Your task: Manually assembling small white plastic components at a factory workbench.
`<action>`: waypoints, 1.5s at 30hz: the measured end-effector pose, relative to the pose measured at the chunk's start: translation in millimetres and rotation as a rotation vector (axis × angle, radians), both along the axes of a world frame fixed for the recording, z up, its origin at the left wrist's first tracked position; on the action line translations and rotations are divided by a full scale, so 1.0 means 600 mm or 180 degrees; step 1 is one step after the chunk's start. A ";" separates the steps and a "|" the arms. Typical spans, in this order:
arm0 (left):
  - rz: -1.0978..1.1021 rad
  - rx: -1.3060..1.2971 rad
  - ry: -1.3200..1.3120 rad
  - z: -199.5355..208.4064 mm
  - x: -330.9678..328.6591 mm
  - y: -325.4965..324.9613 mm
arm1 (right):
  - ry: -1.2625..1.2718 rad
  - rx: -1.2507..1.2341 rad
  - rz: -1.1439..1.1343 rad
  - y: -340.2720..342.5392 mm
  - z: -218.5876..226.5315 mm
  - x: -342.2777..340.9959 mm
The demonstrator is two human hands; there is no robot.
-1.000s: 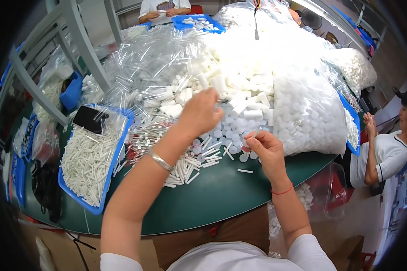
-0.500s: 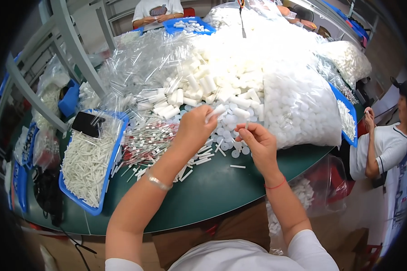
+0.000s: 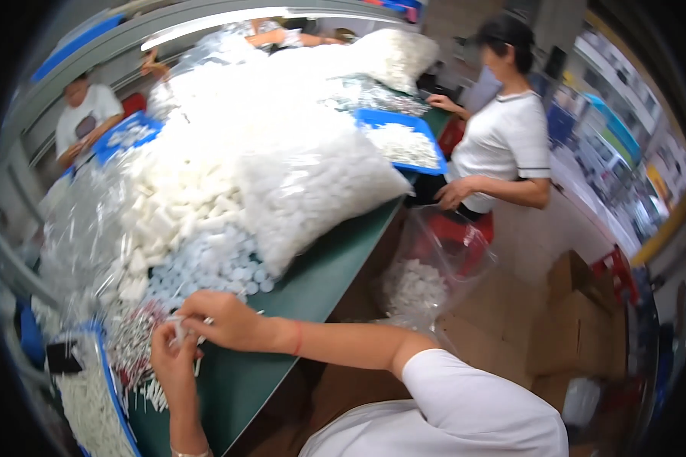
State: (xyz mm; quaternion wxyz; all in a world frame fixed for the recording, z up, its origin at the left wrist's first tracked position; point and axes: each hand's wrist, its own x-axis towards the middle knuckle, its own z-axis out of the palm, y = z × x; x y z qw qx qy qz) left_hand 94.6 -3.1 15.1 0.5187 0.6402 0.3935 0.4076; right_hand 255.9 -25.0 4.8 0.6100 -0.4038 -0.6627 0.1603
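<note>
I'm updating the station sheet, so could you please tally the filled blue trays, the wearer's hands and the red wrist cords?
Blue trays showing white pieces: 3
Wearer's left hand and right hand: 2
Red wrist cord: 1
Total: 6

Fingers [image 3: 200,306] hide most of the small white piece [image 3: 180,330]. The bottom edge cuts off the blue tray [image 3: 113,381].

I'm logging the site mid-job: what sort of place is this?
Probably a small-parts assembly workshop: a heap of white cylinders lies on a green table, a clear bag bulges with pale pieces, and a co-worker stands near a blue tray of white parts.
</note>
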 end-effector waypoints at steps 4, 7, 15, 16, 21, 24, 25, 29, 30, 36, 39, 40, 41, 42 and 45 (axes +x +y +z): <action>-0.0185 -0.0535 -0.0391 -0.008 0.014 -0.008 | 0.0037 -0.0096 -0.0096 -0.012 -0.002 0.016; -0.0484 -0.0816 -0.0708 -0.026 0.006 0.005 | -0.0078 -0.0055 -0.0066 -0.012 -0.008 0.023; -0.0755 -0.1581 -0.0949 -0.024 -0.026 0.011 | -0.0506 -0.0239 0.0619 0.002 -0.024 0.046; -0.0921 -0.1624 -0.0826 -0.024 -0.018 0.016 | -0.0523 -0.0319 0.0643 -0.004 -0.018 0.056; -0.0800 -0.1266 -0.0473 -0.025 -0.015 0.009 | -0.1108 -0.0374 0.0488 -0.010 0.009 0.082; -0.0786 -0.1242 -0.0404 -0.014 -0.023 0.004 | -0.1827 -0.0044 0.0304 -0.006 0.020 0.078; -0.0716 -0.1281 -0.0356 -0.020 -0.022 0.005 | -0.2205 0.0049 0.0263 -0.002 0.026 0.079; -0.0570 -0.1313 -0.0106 -0.013 -0.021 0.009 | -0.2810 0.0331 0.0273 0.010 0.043 0.069; -0.0550 -0.1206 0.0000 -0.011 -0.022 0.011 | -0.2936 0.0258 0.0369 0.016 0.046 0.069; -0.0336 -0.1197 -0.0059 0.002 -0.021 0.017 | -0.2592 0.0093 0.0945 0.033 0.055 0.048; -0.0409 -0.1446 -0.0134 0.003 -0.027 0.018 | -0.2603 0.0113 0.1010 0.034 0.048 0.049; -0.0514 -0.1408 0.0017 -0.003 -0.030 0.022 | -0.2651 0.0037 0.1068 0.037 0.044 0.050; -0.0638 -0.1471 -0.0036 -0.006 -0.031 0.026 | -0.2559 0.0002 0.1168 0.043 0.036 0.051; -0.0775 -0.1518 -0.0079 -0.003 -0.031 0.023 | -0.2564 0.0012 0.1189 0.040 0.035 0.057; -0.0865 -0.1346 -0.0728 -0.017 -0.030 0.014 | -0.2233 -0.0313 0.0965 0.038 0.042 0.074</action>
